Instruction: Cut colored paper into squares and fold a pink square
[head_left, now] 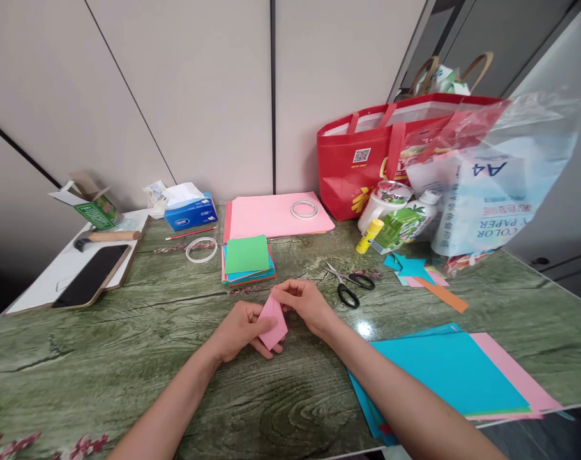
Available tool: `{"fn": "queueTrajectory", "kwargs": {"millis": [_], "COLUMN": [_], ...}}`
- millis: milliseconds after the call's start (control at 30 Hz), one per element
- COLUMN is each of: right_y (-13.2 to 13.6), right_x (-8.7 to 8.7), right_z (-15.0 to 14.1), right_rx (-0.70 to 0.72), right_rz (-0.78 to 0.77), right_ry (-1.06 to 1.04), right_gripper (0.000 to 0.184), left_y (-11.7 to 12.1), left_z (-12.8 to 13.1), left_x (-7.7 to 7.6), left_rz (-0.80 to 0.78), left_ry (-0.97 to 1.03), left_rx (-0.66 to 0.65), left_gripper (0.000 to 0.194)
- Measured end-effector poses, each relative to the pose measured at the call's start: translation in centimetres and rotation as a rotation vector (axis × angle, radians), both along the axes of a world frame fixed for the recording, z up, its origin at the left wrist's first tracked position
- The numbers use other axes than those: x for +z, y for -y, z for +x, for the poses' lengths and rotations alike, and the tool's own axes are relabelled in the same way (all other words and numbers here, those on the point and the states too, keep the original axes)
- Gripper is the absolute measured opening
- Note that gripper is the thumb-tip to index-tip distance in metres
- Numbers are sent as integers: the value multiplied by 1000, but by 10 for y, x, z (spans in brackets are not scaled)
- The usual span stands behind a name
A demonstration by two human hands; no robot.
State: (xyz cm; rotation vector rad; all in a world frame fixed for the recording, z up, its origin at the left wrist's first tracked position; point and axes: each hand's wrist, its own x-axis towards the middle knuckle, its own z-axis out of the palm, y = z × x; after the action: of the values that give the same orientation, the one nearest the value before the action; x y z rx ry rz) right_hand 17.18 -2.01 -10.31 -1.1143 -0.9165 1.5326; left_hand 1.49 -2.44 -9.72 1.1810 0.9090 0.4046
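A small piece of folded pink paper [272,324], kite-like in outline, is held between both hands above the table. My left hand [245,329] is closed on its lower left part, thumb on top and fingers beneath. At the paper's upper tip, my right hand [304,305] pinches with thumb and fingers. Just beyond lies a stack of square coloured paper [246,255], green on top. Scissors [347,284] with black handles rest right of my right hand, blades slightly apart. Blue paper sheets [444,370] lie partly under my right forearm.
Behind are pink sheets [266,214], two tape rolls [202,250], a pencil [189,233] and a tissue box [189,213]. A glue stick [369,236], paper scraps [415,269], a red bag [348,160] and a plastic paper pack [491,198] stand right. A phone [92,275] and hammer [108,237] lie left.
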Motion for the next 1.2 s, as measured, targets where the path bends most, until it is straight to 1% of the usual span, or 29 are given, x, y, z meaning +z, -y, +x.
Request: {"fn": "queueTrajectory", "kwargs": {"millis": [300, 433, 633, 800, 933, 1067, 1200], "right_y": [-2, -3, -4, -5, -4, -5, -7], "right_x": [-4, -4, -4, -2, -2, -4, -6], "right_z": [1, 2, 1, 3, 3, 2, 3], "right_rx": [7, -7, -15, 8, 29, 7, 5], "right_rz": [24, 27, 72, 10, 21, 49, 140], "right_ry": [23, 12, 41, 13, 26, 55, 181], "right_gripper": [22, 22, 23, 29, 24, 17, 11], "left_y": [0, 0, 2, 3, 3, 3, 3], "left_z": [0, 1, 0, 1, 3, 3, 3], "left_x": [2, 1, 1, 3, 4, 4, 4], "left_rz": [-9, -5, 8, 1, 10, 28, 23], "left_ry": [4, -6, -6, 3, -18, -58, -60], "left_rx": [-8, -16, -26, 11, 30, 9, -10], "left_gripper": [30, 31, 31, 32, 32, 32, 31]}}
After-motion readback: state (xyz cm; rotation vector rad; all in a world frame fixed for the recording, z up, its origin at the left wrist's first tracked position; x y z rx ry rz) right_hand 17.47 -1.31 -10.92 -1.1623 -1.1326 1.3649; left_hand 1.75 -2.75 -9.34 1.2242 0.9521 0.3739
